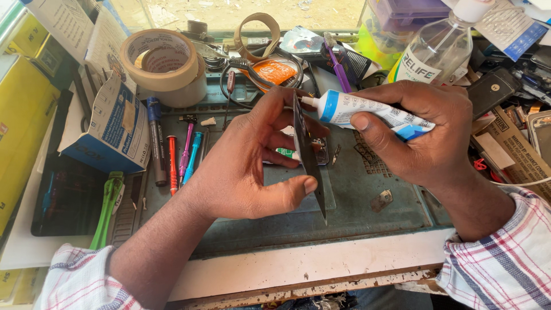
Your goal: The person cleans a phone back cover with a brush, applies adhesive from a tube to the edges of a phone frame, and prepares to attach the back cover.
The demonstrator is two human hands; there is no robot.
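My left hand (252,158) grips a thin dark phone panel (310,166), held edge-on and upright above a grey-green work mat (373,212). Its thumb presses the near edge and its fingers hold the far side. My right hand (422,129) is closed around a white and blue glue tube (367,112). The tube's white nozzle touches the top edge of the panel. A small circuit part lies on the mat behind the panel, mostly hidden by it.
Several small screwdrivers (181,155) and a blue marker (155,138) lie left on the mat. Two tape rolls (166,66), a blue and white box (109,129), a clear bottle (436,51), a black cable and phone parts crowd the back and right.
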